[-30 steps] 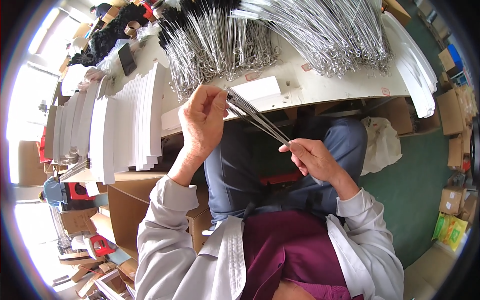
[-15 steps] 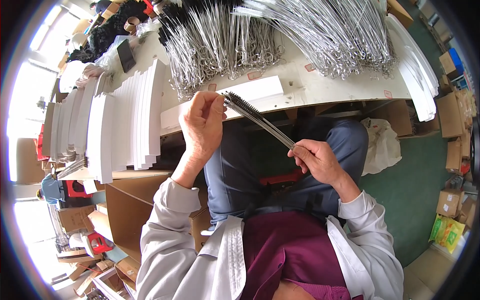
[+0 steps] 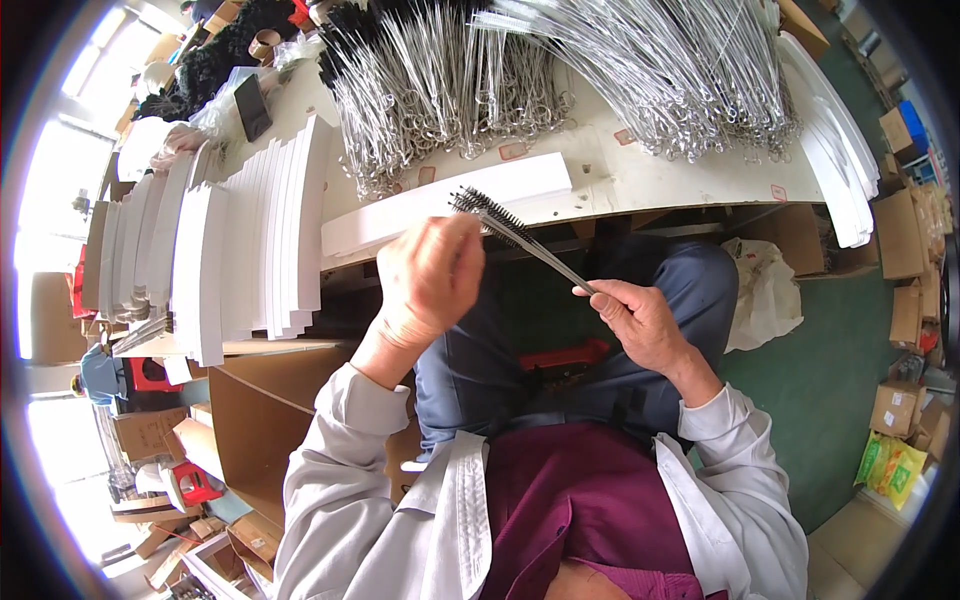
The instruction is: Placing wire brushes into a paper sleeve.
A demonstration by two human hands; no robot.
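Observation:
A small bundle of thin wire brushes (image 3: 513,232) with black bristles slants up and left over my lap, bristle ends at the table edge. My right hand (image 3: 640,322) pinches the wire ends of these brushes between thumb and fingers. Close beside the bristles is my left hand (image 3: 432,272), curled and slightly blurred; whatever its fingers hold is hidden. Behind it, a long white box (image 3: 520,181) lies along the front edge of the table (image 3: 690,180).
Large piles of wire brushes with looped ends (image 3: 690,90) cover the back of the table. Several white boxes (image 3: 262,235) stand in a row at the left, near an open cardboard carton (image 3: 260,420). A white plastic bag (image 3: 765,290) lies to the right of my knee.
My left hand has moved from the bristle tips down and slightly right, turning its knuckles upward. The brushes have shifted slightly; my right hand still holds them.

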